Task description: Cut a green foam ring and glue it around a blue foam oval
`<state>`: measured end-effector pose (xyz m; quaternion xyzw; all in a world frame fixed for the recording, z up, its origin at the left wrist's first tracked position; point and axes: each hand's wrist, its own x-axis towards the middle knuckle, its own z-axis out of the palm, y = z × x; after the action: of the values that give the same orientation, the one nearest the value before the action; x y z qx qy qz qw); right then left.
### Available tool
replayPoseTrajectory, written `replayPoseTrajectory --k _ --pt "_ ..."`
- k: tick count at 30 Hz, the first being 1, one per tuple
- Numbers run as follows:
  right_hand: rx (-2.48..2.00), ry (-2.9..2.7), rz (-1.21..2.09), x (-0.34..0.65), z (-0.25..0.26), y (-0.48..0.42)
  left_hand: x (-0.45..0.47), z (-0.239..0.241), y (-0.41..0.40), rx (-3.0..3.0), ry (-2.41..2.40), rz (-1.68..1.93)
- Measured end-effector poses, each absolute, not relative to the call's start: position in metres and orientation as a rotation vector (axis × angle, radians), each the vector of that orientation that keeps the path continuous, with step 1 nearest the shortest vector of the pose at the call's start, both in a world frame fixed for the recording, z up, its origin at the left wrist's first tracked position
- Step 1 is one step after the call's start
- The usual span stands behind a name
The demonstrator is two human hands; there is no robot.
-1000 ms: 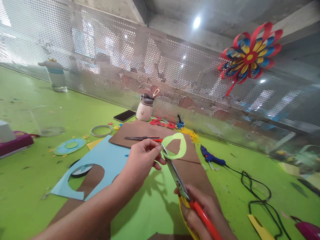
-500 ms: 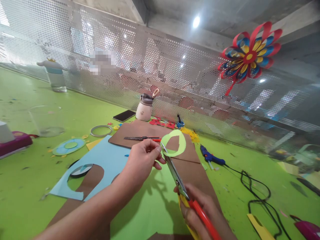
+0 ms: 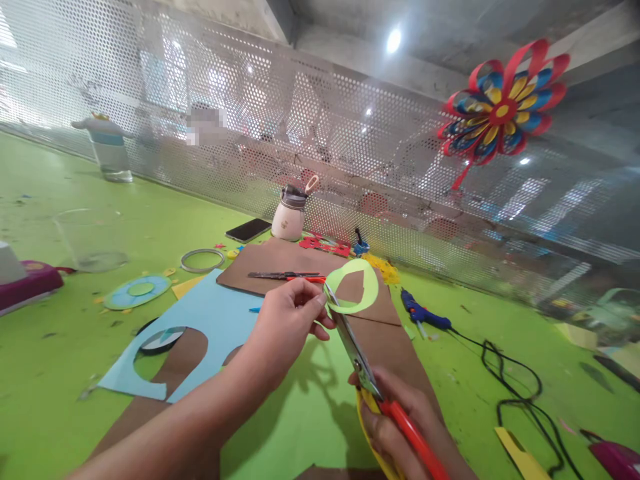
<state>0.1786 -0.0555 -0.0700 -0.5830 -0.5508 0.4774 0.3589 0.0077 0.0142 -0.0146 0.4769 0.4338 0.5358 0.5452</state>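
My left hand [image 3: 293, 320] pinches the near-left edge of a light green paper ring [image 3: 367, 293], which is held up above brown cardboard [image 3: 280, 260]. The ring has an uneven hole in its middle. My right hand [image 3: 400, 417] is closed around the red handle of the scissors [image 3: 357, 357]. Their blades point up and away, and the tips meet the ring close to my left fingertips. Something yellow [image 3: 367, 427] shows under my right fingers; whether it belongs to the scissors I cannot tell. A second pair of scissors with a red handle [image 3: 285, 275] lies on the cardboard behind my left hand.
Blue paper [image 3: 220, 320] with cut-out holes lies at left, near a blue paper disc [image 3: 139, 292] and a metal ring [image 3: 203, 260]. A phone [image 3: 249, 230] and bottle [image 3: 289, 217] stand behind. At right are a glue gun [image 3: 425, 313] and its black cord [image 3: 515, 373].
The green ring has shifted slightly right and turned a little, showing its band broader. Both hands and the scissors stay nearly where they were.
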Motion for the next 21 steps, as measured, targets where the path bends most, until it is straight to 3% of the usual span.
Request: replayPoseTrajectory --k 21 --pt "-1.634 -1.351 1.135 0.1727 -0.0698 -0.0537 0.0079 -0.0152 0.0136 1.057 0.975 1.277"
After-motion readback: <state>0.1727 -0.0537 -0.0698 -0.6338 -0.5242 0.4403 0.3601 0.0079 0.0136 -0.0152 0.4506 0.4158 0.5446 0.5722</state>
